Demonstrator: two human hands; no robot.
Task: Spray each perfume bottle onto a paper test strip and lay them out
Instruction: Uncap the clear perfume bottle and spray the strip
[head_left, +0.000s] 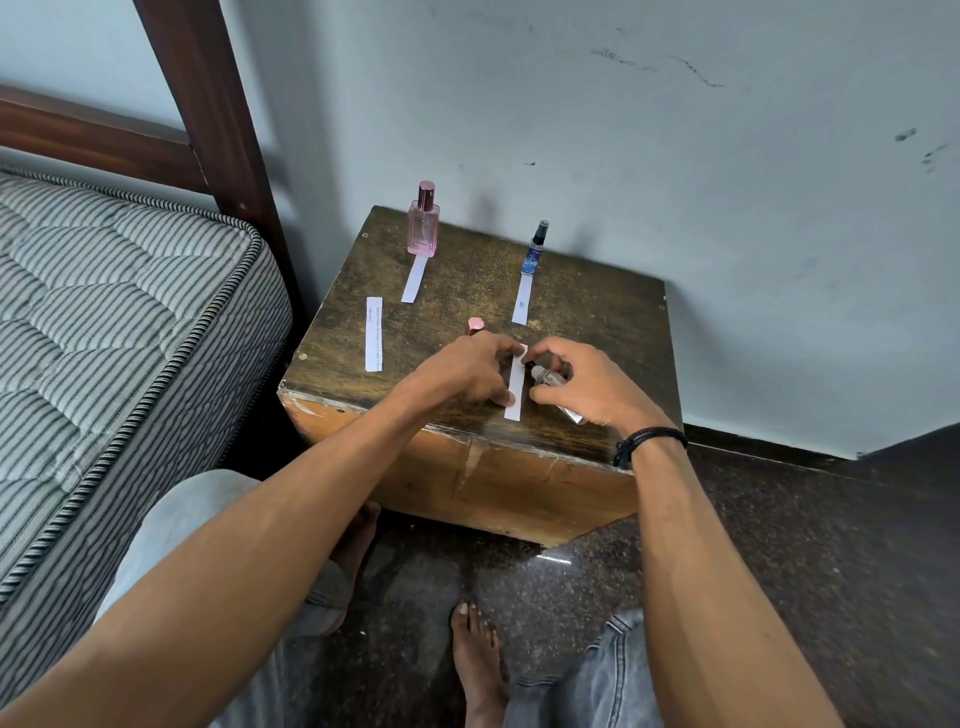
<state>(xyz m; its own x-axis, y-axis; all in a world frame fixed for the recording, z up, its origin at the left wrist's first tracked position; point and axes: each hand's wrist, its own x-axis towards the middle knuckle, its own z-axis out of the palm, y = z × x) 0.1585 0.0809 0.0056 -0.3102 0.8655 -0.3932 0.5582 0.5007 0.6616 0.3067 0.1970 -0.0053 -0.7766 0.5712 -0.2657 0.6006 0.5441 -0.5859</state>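
**Third strip about to get its spritz: pin the paper, aim the nozzle**

Nearest the person, the left hand (467, 369) has its fingers spread and arched. Its thumb tip and a fingertip press down on the near strip (516, 389) so it lies flat on the wooden box (571, 291). It isn't gripping anything, just pinning the paper. Right beside it, the right hand (587, 384) is curled round a small clear bottle (548, 375). The bottle is tilted, with its black nozzle just next to the far end of the paper. A forefinger seems to sit over the pump, though that's hard to tell for sure.

To do this well, the person probably wants to lift the nozzle off a touch so the mist spreads instead of puddling. One short press should do, with the left fingertips out of the spray line. Then the bottle can stand at the head of its strip like the others.

Just behind the left hand a pink cap (475, 326) pokes up, and whatever it sits on is hidden. Off to the left lies a printed strip (374, 335) with no bottle by it. Farther back, the pink bottle (423, 223) and the blue bottle (536, 252) stand upright near the wall. Each has paper laid at its base: the pink's strip (414, 280) and the blue's strip (521, 301).
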